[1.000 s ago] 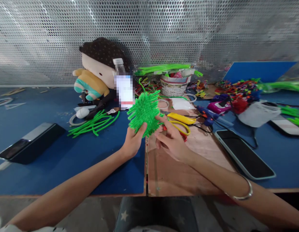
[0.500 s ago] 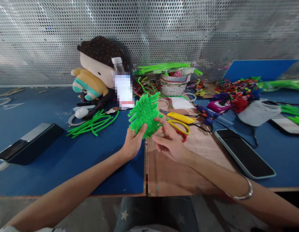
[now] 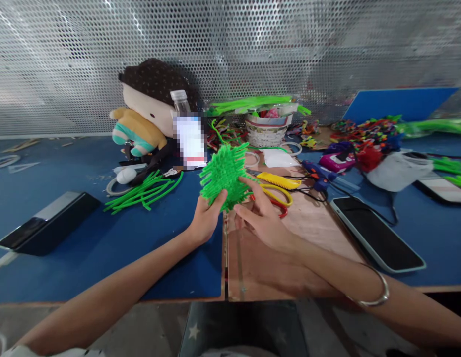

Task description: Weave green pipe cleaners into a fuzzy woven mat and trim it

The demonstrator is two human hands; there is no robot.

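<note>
A woven square of bright green pipe cleaners [image 3: 226, 171], with loose ends fringing its edges, is held up above the table. My left hand [image 3: 208, 215] grips its lower left corner, thumb on the near face and the other fingers hidden behind. At the right edge, the index fingertip of my right hand [image 3: 265, 215] rests against the weave. That hand's thumb is spread apart from the index finger, near the lower edge; its remaining fingers are partly hidden and blurred.
Behind the weave lie a yellow utility knife [image 3: 278, 180] and scissors with yellow and red handles [image 3: 277, 194]. Loose green pipe cleaners [image 3: 144, 193] are on the left. A phone [image 3: 377, 233], a glue gun [image 3: 319, 173] and a white basket [image 3: 268, 133] stand or lie further out.
My right index finger has shifted slightly left and up onto the weave, and the fingers under that thumb have moved. My left hand keeps its grip.
</note>
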